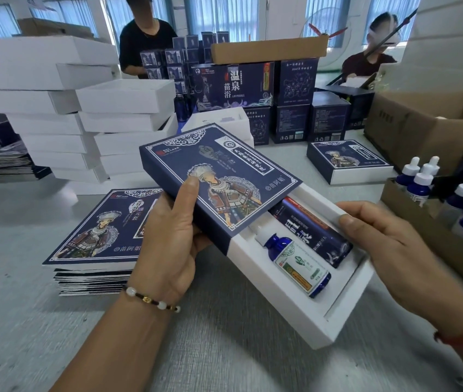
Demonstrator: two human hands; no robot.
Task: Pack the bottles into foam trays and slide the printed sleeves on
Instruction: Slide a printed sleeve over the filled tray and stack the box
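My left hand [172,236] grips a navy printed sleeve [219,176], thumb on top, fingers beneath. The sleeve covers the far half of a white foam tray [303,312] held above the table. My right hand [380,241] grips the tray's right edge, thumb on its rim. In the tray's open half lie a blue dropper bottle [295,261] with a green and white label and a dark blue tube-shaped pack [312,230] beside it. A stack of flat printed sleeves [94,230] lies on the table under my left hand.
Piles of white trays [54,108] stand at the back left. A cardboard box holding several blue dropper bottles [445,193] sits at the right. One sleeved pack [349,162] lies beyond it. Navy cartons [253,89] and two people fill the far side.
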